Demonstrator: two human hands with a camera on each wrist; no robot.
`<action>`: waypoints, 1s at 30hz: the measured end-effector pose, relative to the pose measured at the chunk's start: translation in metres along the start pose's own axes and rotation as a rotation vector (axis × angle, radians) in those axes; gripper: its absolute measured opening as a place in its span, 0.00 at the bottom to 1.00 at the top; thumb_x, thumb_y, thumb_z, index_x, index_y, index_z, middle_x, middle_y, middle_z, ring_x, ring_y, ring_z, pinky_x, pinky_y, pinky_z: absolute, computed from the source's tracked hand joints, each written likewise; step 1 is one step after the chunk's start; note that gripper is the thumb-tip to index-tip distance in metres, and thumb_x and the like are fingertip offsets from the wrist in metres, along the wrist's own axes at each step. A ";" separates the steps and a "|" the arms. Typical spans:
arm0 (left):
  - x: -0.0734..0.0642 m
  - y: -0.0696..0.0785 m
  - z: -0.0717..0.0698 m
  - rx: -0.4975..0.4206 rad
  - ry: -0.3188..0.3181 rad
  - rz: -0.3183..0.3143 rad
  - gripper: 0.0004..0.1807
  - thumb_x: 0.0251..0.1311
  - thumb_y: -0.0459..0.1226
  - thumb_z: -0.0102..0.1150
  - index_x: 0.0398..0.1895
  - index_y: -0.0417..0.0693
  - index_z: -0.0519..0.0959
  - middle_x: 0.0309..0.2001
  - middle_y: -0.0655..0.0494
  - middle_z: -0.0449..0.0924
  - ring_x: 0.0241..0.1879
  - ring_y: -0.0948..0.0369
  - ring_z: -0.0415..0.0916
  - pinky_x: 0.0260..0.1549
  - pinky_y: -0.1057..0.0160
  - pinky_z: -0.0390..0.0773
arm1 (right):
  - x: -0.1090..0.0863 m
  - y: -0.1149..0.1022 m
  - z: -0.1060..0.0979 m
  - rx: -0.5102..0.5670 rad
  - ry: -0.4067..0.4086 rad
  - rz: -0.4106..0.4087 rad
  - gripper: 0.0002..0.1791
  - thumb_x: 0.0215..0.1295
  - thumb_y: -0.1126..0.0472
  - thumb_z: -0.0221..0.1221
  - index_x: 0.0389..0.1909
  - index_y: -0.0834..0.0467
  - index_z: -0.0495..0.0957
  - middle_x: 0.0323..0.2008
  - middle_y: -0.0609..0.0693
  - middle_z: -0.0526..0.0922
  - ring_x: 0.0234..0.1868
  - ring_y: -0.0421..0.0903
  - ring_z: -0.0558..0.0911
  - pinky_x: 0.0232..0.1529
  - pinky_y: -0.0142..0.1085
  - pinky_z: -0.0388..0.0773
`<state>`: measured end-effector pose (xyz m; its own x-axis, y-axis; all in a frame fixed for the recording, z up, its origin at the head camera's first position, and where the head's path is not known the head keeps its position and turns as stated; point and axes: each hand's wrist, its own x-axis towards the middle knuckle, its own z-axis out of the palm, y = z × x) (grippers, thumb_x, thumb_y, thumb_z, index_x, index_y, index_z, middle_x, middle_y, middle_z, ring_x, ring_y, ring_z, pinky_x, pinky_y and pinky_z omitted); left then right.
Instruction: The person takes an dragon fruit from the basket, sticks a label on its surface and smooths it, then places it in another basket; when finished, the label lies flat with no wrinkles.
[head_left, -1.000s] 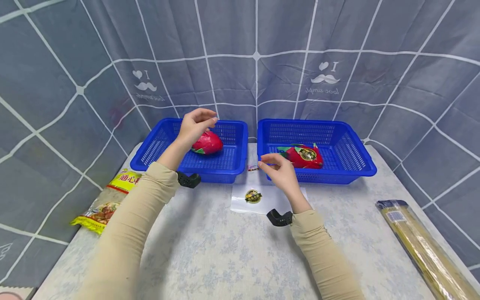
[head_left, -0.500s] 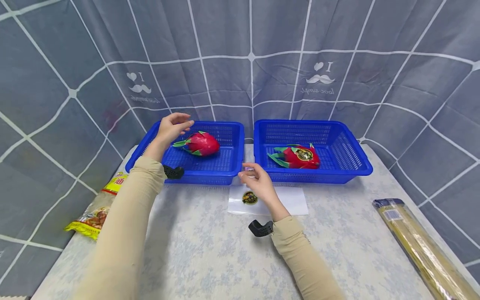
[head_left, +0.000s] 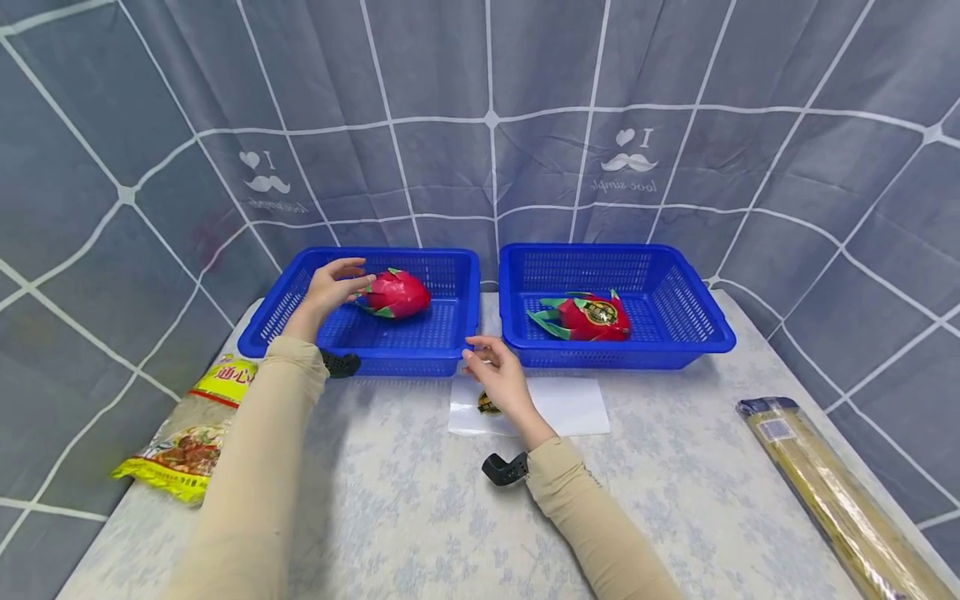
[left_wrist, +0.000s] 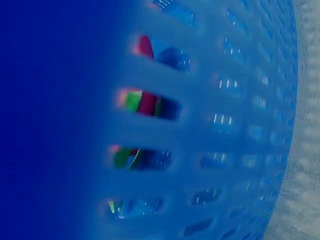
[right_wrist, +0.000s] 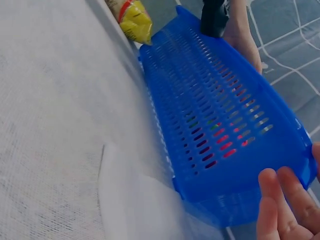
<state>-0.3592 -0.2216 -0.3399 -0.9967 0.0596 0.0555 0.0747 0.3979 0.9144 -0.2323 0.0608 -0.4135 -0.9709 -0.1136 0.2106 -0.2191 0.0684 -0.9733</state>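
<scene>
In the head view my left hand (head_left: 330,292) reaches over the left blue plastic basket (head_left: 375,364), its fingers bent loosely at the leafy end of a red dragon fruit (head_left: 401,293). The left wrist view is filled by slotted blue basket wall (left_wrist: 215,135), with bits of red and green showing through. My right hand (head_left: 498,379) is at that basket's front right corner, thumb and fingers apart beside the rim. Up close in the right wrist view, its fingers (right_wrist: 295,200) overlap the basket's corner. Nothing shows between them.
Another blue basket (head_left: 600,357) on the right holds a dragon fruit (head_left: 603,321) with a dark gold-printed label. White paper (head_left: 566,404) with a similar label lies in front. A yellow food bag (head_left: 183,442) lies left; a long clear packet (head_left: 832,483) lies right. A curtain hangs behind.
My left hand moved left off the fruit, then came down to its leafy end. My right hand went left from the right basket to the left basket's corner. The view shifted slightly.
</scene>
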 end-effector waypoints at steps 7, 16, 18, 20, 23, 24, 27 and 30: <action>-0.002 -0.005 0.003 -0.004 -0.037 -0.029 0.33 0.62 0.39 0.58 0.68 0.38 0.61 0.65 0.37 0.61 0.53 0.44 0.72 0.53 0.51 0.71 | 0.002 0.006 0.002 0.028 0.008 -0.009 0.20 0.68 0.60 0.54 0.57 0.65 0.70 0.42 0.69 0.79 0.40 0.66 0.80 0.43 0.51 0.77; -0.003 -0.015 0.007 0.004 -0.126 -0.080 0.36 0.64 0.40 0.56 0.71 0.42 0.54 0.69 0.38 0.54 0.58 0.41 0.66 0.57 0.46 0.66 | -0.005 -0.016 0.001 0.028 -0.016 -0.020 0.18 0.68 0.67 0.53 0.55 0.70 0.69 0.37 0.69 0.80 0.37 0.64 0.81 0.42 0.54 0.76; -0.003 -0.016 0.008 -0.004 -0.127 -0.085 0.36 0.64 0.40 0.56 0.72 0.42 0.54 0.70 0.39 0.53 0.59 0.41 0.66 0.57 0.46 0.66 | -0.008 -0.022 0.002 0.023 -0.022 -0.021 0.18 0.68 0.67 0.53 0.55 0.71 0.69 0.37 0.69 0.80 0.37 0.66 0.81 0.42 0.55 0.76; -0.002 -0.017 0.009 -0.014 -0.137 -0.090 0.36 0.64 0.40 0.55 0.72 0.42 0.53 0.70 0.39 0.52 0.59 0.41 0.66 0.57 0.46 0.66 | -0.010 -0.025 0.002 0.026 -0.025 -0.026 0.17 0.68 0.67 0.52 0.55 0.71 0.69 0.37 0.69 0.80 0.39 0.69 0.79 0.42 0.56 0.75; 0.000 -0.019 0.009 -0.026 -0.164 -0.105 0.36 0.65 0.38 0.54 0.73 0.42 0.51 0.71 0.39 0.49 0.61 0.41 0.63 0.57 0.46 0.65 | -0.011 -0.026 0.002 0.033 -0.027 -0.030 0.17 0.68 0.67 0.52 0.55 0.71 0.68 0.36 0.68 0.81 0.39 0.70 0.78 0.43 0.57 0.75; 0.000 -0.019 0.010 -0.022 -0.175 -0.111 0.36 0.65 0.39 0.54 0.73 0.42 0.50 0.71 0.39 0.48 0.62 0.41 0.62 0.57 0.46 0.65 | -0.011 -0.025 0.002 0.036 -0.028 -0.031 0.17 0.68 0.67 0.52 0.54 0.71 0.68 0.36 0.68 0.81 0.39 0.70 0.78 0.43 0.58 0.74; 0.000 -0.020 0.011 -0.015 -0.191 -0.118 0.36 0.66 0.38 0.54 0.73 0.42 0.49 0.71 0.38 0.46 0.64 0.42 0.58 0.57 0.46 0.65 | -0.010 -0.025 0.002 0.046 -0.034 -0.034 0.18 0.68 0.67 0.52 0.55 0.72 0.67 0.35 0.68 0.81 0.39 0.70 0.79 0.43 0.58 0.74; 0.000 -0.021 0.011 0.003 -0.191 -0.107 0.35 0.66 0.36 0.53 0.72 0.40 0.51 0.70 0.36 0.49 0.65 0.41 0.57 0.57 0.46 0.66 | -0.010 -0.024 0.001 0.047 -0.036 -0.037 0.18 0.68 0.67 0.52 0.55 0.72 0.67 0.36 0.70 0.80 0.39 0.71 0.78 0.43 0.59 0.74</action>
<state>-0.3603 -0.2194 -0.3632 -0.9748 0.1890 -0.1187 -0.0305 0.4138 0.9098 -0.2168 0.0593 -0.3925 -0.9580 -0.1507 0.2440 -0.2493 0.0168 -0.9683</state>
